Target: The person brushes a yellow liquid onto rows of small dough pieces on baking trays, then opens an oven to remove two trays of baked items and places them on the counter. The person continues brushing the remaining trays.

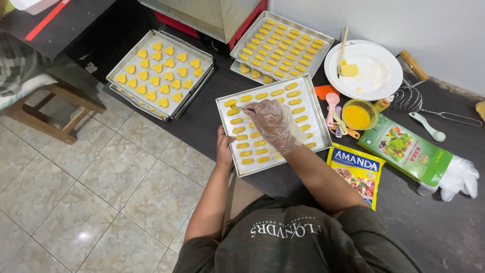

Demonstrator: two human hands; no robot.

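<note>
**Gloved hand over tray of dough pieces**

Head view. A metal baking tray (pixel 312 108) lies on the dark table (pixel 434 222), filled with rows of small oblong yellow dough pieces (pixel 298 110). The right hand (pixel 275 126), in a clear plastic glove, hovers over the tray's middle; its fingertips pinch a thin brush handle (pixel 239 107) whose tip touches a piece near the upper left corner. The left hand (pixel 224 149), bare, grips the tray's near left edge, fingers curled over the rim.

Just right of the tray: a small bowl of yellow liquid (pixel 357 116), coloured measuring spoons (pixel 334 108), a yellow packet (pixel 358 172) and a green box (pixel 409 149). Further back, a white plate (pixel 374 81) with a butter block. Two more trays stand behind: one with heart-shaped pieces (pixel 157 71), one with oblong pieces (pixel 280 43).
</note>
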